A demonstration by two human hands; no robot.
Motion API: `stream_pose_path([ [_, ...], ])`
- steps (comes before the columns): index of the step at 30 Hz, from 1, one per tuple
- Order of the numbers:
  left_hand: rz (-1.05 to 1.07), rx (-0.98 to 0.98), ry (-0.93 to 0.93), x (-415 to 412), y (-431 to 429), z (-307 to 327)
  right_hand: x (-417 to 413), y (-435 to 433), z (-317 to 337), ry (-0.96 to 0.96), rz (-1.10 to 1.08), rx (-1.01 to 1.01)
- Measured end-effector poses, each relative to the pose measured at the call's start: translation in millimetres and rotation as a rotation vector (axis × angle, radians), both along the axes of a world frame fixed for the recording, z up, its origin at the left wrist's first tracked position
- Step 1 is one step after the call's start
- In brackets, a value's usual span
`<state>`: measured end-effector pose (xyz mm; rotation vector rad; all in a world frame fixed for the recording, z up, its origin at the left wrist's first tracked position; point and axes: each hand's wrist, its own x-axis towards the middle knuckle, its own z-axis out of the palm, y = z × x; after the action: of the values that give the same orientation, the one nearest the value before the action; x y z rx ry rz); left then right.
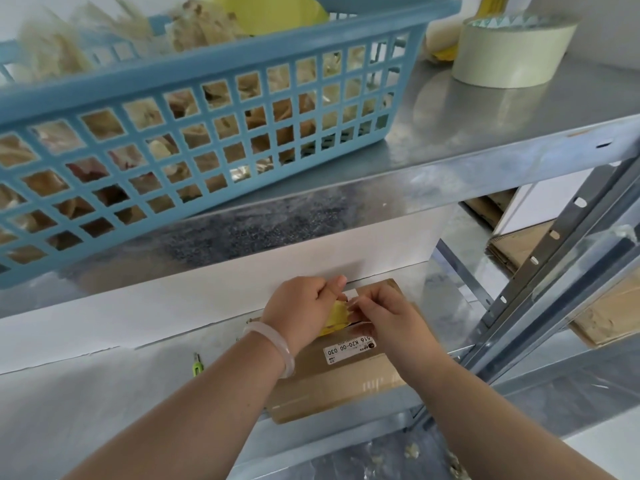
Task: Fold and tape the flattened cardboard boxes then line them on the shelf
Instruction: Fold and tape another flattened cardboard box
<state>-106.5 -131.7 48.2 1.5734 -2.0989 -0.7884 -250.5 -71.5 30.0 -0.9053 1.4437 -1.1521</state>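
Currently at the taping stage. One box (346, 386), seemingly already folded into shape, lies on the lower shelf (446, 299) near its front edge, label (349, 349) facing up. Both hands meet over its far end.

Left hand (301, 306): fingers curled round a small yellow tape roll (334, 315), held just above the box top. Right hand (384, 318): thumb and fingertips pinched together on the tape end (350, 304) beside the roll, apparently to draw it out. How much tape is free cannot be told.

A glossy band along the box's near side suggests tape already laid there. The seam beneath the hands is hidden, so its state cannot be told.

Remaining, as judged: seal this seam, cut the tape, and set the box in line. Flat cardboard (519, 247) lies at right beyond the upright, so more boxes probably await folding. No row of finished boxes shows.

Nearby: a green cutter (197, 364) left of the box. On the upper shelf (485, 126) stand a blue basket (173, 74) and a large roll (512, 53).
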Motion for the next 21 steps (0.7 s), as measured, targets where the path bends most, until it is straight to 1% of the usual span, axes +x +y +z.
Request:
stream_pose_path([
  [1,0.001,-0.004,-0.017,-1,0,0,0,0,0,-0.013,0.004,-0.003],
  [4,-0.008,0.014,-0.03,-5,-1,2,-2,-2,4,0.132,0.049,-0.03],
  [6,-0.019,0.035,-0.031,-6,-2,6,-3,-4,5,0.186,0.022,-0.013],
  [9,-0.032,0.056,0.024,-4,0,4,-4,-6,2,0.167,-0.034,0.003],
  [11,-0.055,0.084,0.143,5,3,-5,-4,-6,0,0.173,-0.047,-0.003],
  [13,-0.138,0.121,0.235,17,12,-12,-5,-6,-2,0.224,-0.047,-0.007],
  [15,-0.211,0.167,0.248,29,21,-18,-10,-7,-6,0.273,-0.067,0.009],
  [21,-0.174,0.138,0.214,35,23,-29,-22,-10,-4,0.244,-0.09,-0.015],
])
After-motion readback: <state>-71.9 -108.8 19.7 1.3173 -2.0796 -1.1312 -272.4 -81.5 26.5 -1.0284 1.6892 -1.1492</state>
